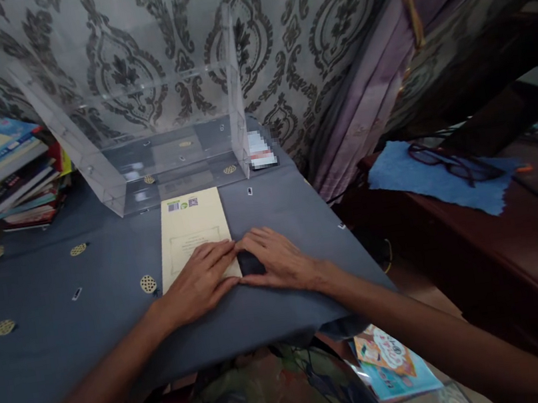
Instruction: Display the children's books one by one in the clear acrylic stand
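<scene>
A cream book [195, 222] lies on the grey patterned tablecloth, its back cover up, with a barcode, a QR code and a framed block of print. My left hand [202, 275] rests flat across its lower part, fingers out toward the right edge and hiding some of the print. At that edge, my right hand [277, 257] lies on the cloth with its fingers bent and its thumb apart, leaving a dark gap between them. The fingertips of both hands meet by the book's side.
Behind the book stands a clear plastic rack [110, 191]. Stacked books [2, 174] are at the left. A small white item [260, 152] sits right of the rack. Glasses [455, 163] rest on a blue cloth [396, 175] on a dark red surface. Colourful booklets [394, 364] lie below the table edge.
</scene>
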A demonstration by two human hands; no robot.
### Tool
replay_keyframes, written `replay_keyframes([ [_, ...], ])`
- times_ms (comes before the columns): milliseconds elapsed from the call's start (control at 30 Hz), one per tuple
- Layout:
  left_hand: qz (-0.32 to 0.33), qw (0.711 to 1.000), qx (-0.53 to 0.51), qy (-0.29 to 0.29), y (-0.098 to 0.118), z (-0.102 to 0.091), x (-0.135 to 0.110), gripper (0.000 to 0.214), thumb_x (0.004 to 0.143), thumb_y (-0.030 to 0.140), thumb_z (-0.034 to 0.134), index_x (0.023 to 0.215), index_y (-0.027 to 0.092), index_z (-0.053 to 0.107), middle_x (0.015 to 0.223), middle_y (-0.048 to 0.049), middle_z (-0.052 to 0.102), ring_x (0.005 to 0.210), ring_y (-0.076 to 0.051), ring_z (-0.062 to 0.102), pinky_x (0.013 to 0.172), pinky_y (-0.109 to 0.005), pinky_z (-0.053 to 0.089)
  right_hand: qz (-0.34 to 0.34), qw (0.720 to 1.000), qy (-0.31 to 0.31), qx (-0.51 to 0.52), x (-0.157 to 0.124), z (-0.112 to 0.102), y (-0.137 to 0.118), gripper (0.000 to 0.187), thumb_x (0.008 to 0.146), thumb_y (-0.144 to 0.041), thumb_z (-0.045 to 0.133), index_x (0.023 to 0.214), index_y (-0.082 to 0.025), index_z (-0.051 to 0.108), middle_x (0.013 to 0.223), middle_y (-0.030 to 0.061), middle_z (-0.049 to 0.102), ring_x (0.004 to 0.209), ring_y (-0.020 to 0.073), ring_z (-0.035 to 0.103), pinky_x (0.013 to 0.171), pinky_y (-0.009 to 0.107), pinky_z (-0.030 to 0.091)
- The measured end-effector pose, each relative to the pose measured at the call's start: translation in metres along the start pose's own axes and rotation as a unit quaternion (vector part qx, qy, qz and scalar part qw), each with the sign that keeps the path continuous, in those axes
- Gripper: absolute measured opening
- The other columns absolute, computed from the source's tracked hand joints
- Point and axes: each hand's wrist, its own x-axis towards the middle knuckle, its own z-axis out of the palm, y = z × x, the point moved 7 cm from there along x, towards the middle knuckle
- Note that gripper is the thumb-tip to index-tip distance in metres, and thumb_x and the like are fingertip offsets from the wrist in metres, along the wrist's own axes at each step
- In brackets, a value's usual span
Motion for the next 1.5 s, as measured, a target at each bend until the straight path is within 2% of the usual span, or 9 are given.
replay_keyframes([
  [133, -0.013, 0.999, 0.023, 0.025, 0.000, 0.006, 0.005, 0.048, 0.102, 0.037, 0.043, 0.146, 0.017, 0.042, 0.138, -0.0161, 0.059, 0.130, -0.028, 0.053, 0.106, -0.052, 0.049, 0.004, 1.000, 0.004, -0.008, 0.000, -0.004, 0.008, 0.036, 0.092, -0.049, 0.064, 0.109, -0.018, 0.055, 0.101, 0.0103, 0.065, 0.094, 0.0269, 0.058, 0.080, 0.040, 0.046],
  [333, -0.002, 1.000, 0.008, 0.024, 0.000, 0.003, 0.006, 0.045, 0.101, 0.034, 0.045, 0.142, 0.015, 0.046, 0.137, -0.0172, 0.059, 0.130, -0.028, 0.054, 0.106, -0.051, 0.049, 0.001, 1.000, 0.005, 0.010, -0.001, -0.001, 0.009, 0.037, 0.093, -0.050, 0.063, 0.111, -0.019, 0.055, 0.105, 0.0105, 0.065, 0.097, 0.0268, 0.058, 0.084, 0.041, 0.047],
  [567, 0.012, 1.000, -0.003, 0.016, -0.002, 0.002, 0.002, 0.049, 0.100, 0.033, 0.049, 0.144, 0.014, 0.044, 0.137, -0.0175, 0.058, 0.130, -0.028, 0.054, 0.108, -0.051, 0.048, -0.016, 0.996, 0.012, 0.083, -0.002, -0.002, 0.008, 0.040, 0.093, -0.043, 0.064, 0.124, -0.020, 0.052, 0.116, 0.0114, 0.065, 0.107, 0.0278, 0.057, 0.093, 0.045, 0.046],
  [700, 0.013, 0.999, 0.011, 0.027, 0.000, 0.001, 0.001, 0.043, 0.101, 0.032, 0.047, 0.141, 0.016, 0.048, 0.133, -0.0162, 0.062, 0.126, -0.027, 0.057, 0.105, -0.053, 0.050, -0.013, 0.994, 0.014, 0.112, -0.002, -0.003, 0.009, 0.040, 0.092, -0.039, 0.065, 0.125, -0.021, 0.053, 0.118, 0.0108, 0.065, 0.111, 0.0276, 0.057, 0.094, 0.045, 0.046],
  [867, 0.015, 0.997, 0.056, 0.053, 0.010, -0.005, -0.001, 0.034, 0.099, 0.028, 0.051, 0.128, 0.012, 0.058, 0.122, -0.0157, 0.069, 0.115, -0.026, 0.063, 0.097, -0.046, 0.056, -0.006, 0.993, -0.001, 0.116, -0.001, -0.002, 0.009, 0.033, 0.092, -0.037, 0.065, 0.120, -0.021, 0.058, 0.115, 0.0103, 0.066, 0.108, 0.0270, 0.058, 0.094, 0.045, 0.046],
  [1033, 0.000, 0.992, 0.121, 0.045, 0.017, -0.005, -0.002, 0.031, 0.099, 0.027, 0.051, 0.124, 0.011, 0.062, 0.118, -0.0166, 0.071, 0.107, -0.027, 0.066, 0.092, -0.045, 0.057, -0.006, 0.989, 0.007, 0.145, -0.001, -0.004, 0.009, 0.032, 0.090, -0.033, 0.064, 0.119, -0.020, 0.060, 0.115, 0.0104, 0.067, 0.111, 0.0264, 0.059, 0.098, 0.046, 0.046],
  [1133, 0.002, 0.990, 0.132, 0.049, 0.020, -0.005, -0.001, 0.031, 0.100, 0.026, 0.050, 0.122, 0.010, 0.063, 0.116, -0.0170, 0.071, 0.106, -0.027, 0.067, 0.091, -0.044, 0.057, -0.001, 0.980, 0.037, 0.196, -0.002, -0.011, 0.009, 0.031, 0.090, -0.026, 0.058, 0.121, -0.022, 0.060, 0.118, 0.0090, 0.067, 0.113, 0.0246, 0.059, 0.103, 0.047, 0.045],
  [1233, 0.010, 0.987, 0.148, 0.061, 0.023, -0.007, 0.000, 0.029, 0.099, 0.024, 0.051, 0.120, 0.009, 0.064, 0.114, -0.0160, 0.072, 0.104, -0.026, 0.067, 0.090, -0.043, 0.057, 0.017, 0.964, 0.059, 0.259, -0.005, -0.016, 0.010, 0.032, 0.092, -0.022, 0.051, 0.122, -0.021, 0.060, 0.119, 0.0094, 0.067, 0.114, 0.0232, 0.061, 0.100, 0.045, 0.049],
  [1500, 0.007, 0.986, 0.160, 0.055, 0.025, -0.012, 0.003, 0.025, 0.100, 0.018, 0.047, 0.115, 0.011, 0.065, 0.111, -0.0124, 0.074, 0.099, -0.024, 0.067, 0.083, -0.039, 0.059, 0.046, 0.928, 0.044, 0.368, -0.006, -0.013, 0.012, 0.035, 0.088, -0.015, 0.050, 0.121, -0.020, 0.058, 0.114, 0.0068, 0.071, 0.109, 0.0189, 0.067, 0.100, 0.043, 0.051],
])
